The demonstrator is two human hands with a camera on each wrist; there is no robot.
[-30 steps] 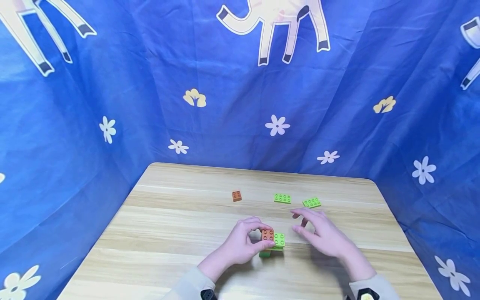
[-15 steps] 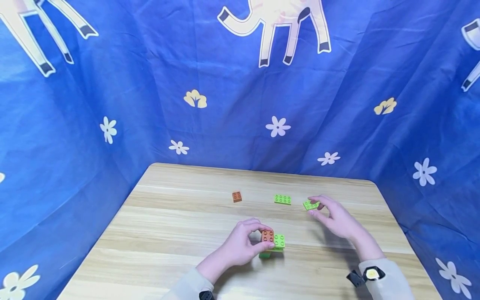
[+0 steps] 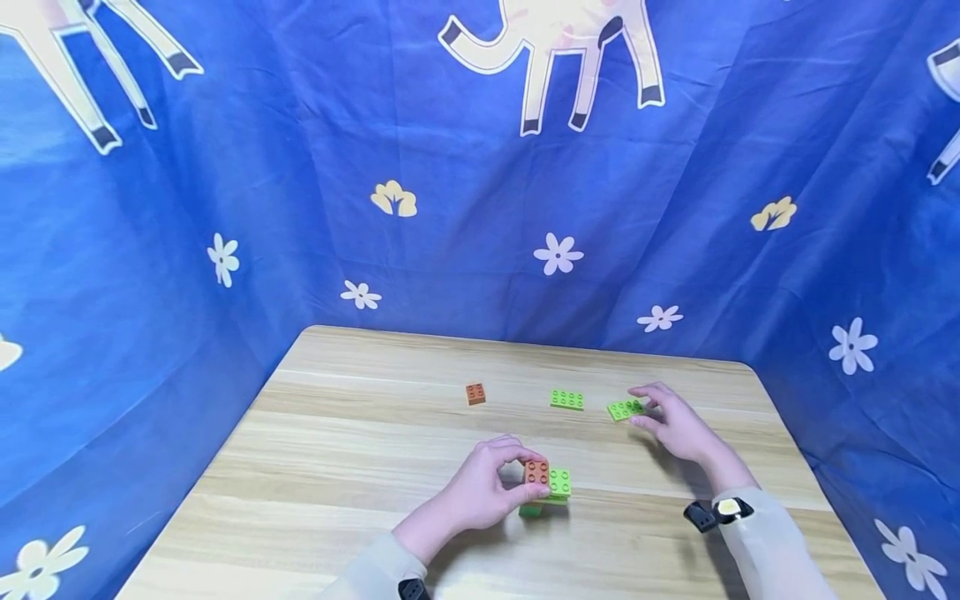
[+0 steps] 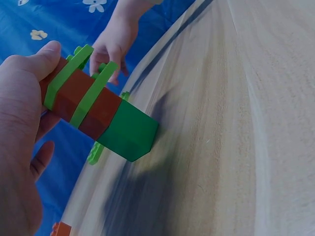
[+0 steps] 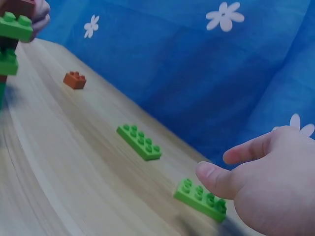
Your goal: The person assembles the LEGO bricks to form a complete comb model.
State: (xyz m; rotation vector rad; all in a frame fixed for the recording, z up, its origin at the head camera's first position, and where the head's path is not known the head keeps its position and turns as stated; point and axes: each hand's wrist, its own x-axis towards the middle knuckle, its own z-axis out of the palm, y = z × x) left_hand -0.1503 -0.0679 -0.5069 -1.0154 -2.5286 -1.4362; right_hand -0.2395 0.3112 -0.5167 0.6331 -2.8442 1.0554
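My left hand [image 3: 487, 487] grips the top brown brick [image 3: 536, 472] of an upright toy brick stack. In the left wrist view, brown bricks alternate with thin light green bricks [image 4: 96, 93] that jut out to one side. A dark green brick [image 4: 129, 132] forms the base of the stack, close over the table. My right hand [image 3: 678, 425] is at the right end of a loose light green eight-stud brick [image 3: 624, 410]. Its thumb and fingers are spread apart there, and the right wrist view shows the thumb [image 5: 214, 177] overlapping the brick's edge.
Another light green brick [image 3: 567, 400] lies to the left of the first, and farther left is a small brown brick [image 3: 476, 393]. All rest toward the back of the wooden table [image 3: 360, 433]. A blue patterned curtain [image 3: 465, 250] hangs behind and at both sides.
My right hand has moved away from the stack to the light green brick on the right, then slightly farther right along it. The left hand and the stack have stayed in place.
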